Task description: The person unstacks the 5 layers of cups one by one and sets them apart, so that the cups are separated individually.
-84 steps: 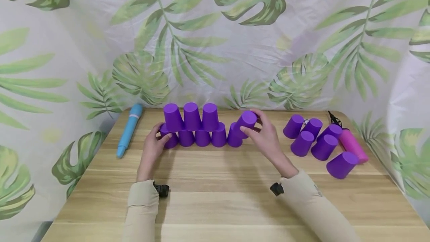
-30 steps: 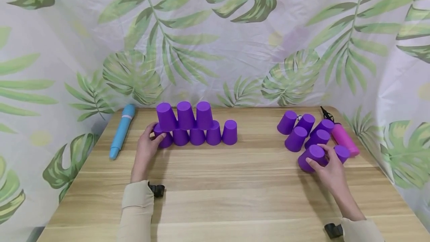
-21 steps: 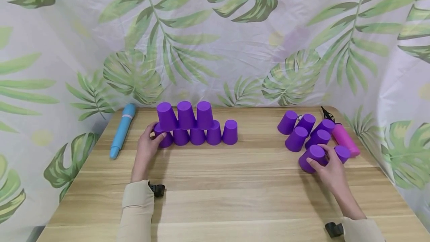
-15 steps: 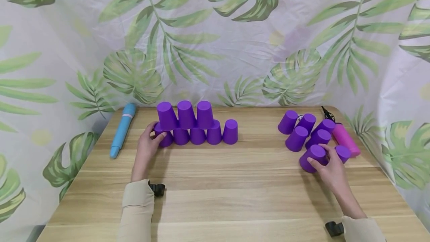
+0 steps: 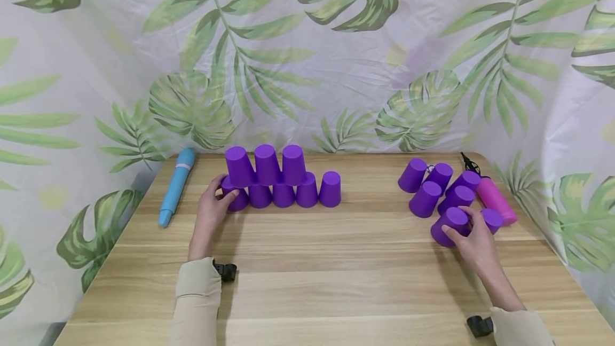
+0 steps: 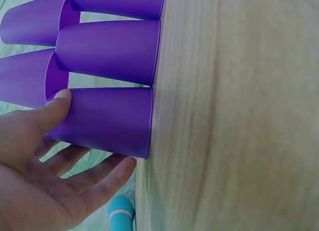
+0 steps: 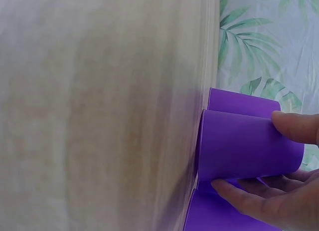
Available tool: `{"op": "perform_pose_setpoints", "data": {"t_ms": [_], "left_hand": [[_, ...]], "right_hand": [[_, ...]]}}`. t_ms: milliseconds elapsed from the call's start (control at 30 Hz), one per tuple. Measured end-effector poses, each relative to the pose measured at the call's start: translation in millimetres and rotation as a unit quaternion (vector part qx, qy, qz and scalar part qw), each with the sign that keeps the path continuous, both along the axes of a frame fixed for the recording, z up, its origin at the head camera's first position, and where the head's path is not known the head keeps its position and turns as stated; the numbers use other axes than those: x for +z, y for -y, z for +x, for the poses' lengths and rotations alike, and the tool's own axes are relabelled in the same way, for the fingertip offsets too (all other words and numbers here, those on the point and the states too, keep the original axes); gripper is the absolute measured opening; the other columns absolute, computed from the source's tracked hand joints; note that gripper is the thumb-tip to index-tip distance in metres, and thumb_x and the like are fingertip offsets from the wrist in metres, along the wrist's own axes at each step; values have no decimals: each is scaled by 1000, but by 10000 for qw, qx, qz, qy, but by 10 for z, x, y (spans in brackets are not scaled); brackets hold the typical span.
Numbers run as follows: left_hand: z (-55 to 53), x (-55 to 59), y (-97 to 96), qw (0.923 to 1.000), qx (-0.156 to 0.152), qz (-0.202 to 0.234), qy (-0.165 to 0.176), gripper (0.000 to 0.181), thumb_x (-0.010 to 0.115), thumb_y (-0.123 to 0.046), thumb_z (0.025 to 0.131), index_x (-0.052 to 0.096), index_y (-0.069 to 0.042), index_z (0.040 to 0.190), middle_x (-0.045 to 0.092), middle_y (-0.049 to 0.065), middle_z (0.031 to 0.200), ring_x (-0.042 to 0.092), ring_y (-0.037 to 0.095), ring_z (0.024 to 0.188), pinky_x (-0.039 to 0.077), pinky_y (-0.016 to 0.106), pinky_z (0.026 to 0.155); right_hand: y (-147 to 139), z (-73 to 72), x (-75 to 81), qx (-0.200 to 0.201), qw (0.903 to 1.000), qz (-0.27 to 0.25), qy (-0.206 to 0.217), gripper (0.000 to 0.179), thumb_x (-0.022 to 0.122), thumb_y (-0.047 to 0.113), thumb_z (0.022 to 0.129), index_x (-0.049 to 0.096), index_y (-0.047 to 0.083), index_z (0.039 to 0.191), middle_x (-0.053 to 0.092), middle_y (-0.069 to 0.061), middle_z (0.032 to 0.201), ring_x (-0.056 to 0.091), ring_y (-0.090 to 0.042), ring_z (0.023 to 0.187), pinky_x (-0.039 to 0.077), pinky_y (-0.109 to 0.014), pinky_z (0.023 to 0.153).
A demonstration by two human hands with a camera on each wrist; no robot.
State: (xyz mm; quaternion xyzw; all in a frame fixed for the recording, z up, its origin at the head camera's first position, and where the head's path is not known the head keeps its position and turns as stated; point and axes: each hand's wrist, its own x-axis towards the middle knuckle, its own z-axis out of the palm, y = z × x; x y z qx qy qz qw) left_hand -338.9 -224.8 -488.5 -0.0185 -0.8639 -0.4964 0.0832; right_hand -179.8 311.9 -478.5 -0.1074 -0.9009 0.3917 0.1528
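Purple cups stand upside down in a row, with three more bridging their tops as a second layer. My left hand (image 5: 214, 204) has its thumb and fingers about the leftmost lower cup (image 6: 107, 121), the thumb at its upper end, just under the upper layer. The rightmost lower cup (image 5: 330, 190) has nothing on top. On the right, my right hand (image 5: 478, 242) holds another upside-down purple cup (image 7: 246, 143) between thumb and fingers, its rim close to the tabletop. A purple cup (image 5: 492, 220) behind this hand is partly hidden by it.
Several upside-down purple cups (image 5: 425, 199) are grouped at the back right, beside a pink cylinder (image 5: 496, 202) and a black cord-like item (image 5: 470, 163). A blue marker-shaped object (image 5: 176, 188) lies at the table's (image 5: 336, 282) left; a leaf-print cloth hangs behind.
Since the oldest frame, my right hand has carried its cup from above the row's right end to the front of the right-hand group. My left hand stays at the leftmost cup.
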Motion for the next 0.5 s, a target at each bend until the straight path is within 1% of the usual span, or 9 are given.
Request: {"op": "perform_pose_setpoints", "data": {"t_ms": [267,500], "left_hand": [[2,-4,2,10000,3,-9,-16,53,62,-9,94,40,1,141,46,28,137,42,39,129,43,49,104],[-12,-29,8,10000,15,-2,-54,54,63,-8,93,41,1,141,47,28,136,43,39,128,44,49,103]], "right_hand": [[-15,-3,-25,5,9999,90,-105,61,69,7,87,35,-12,134,45,-38,126,45,-54,116,37,-64,98],[-16,7,-11,-28,10000,48,41,65,68,12,88,32,-11,138,43,-39,129,43,-54,119,36,-64,99]]}}
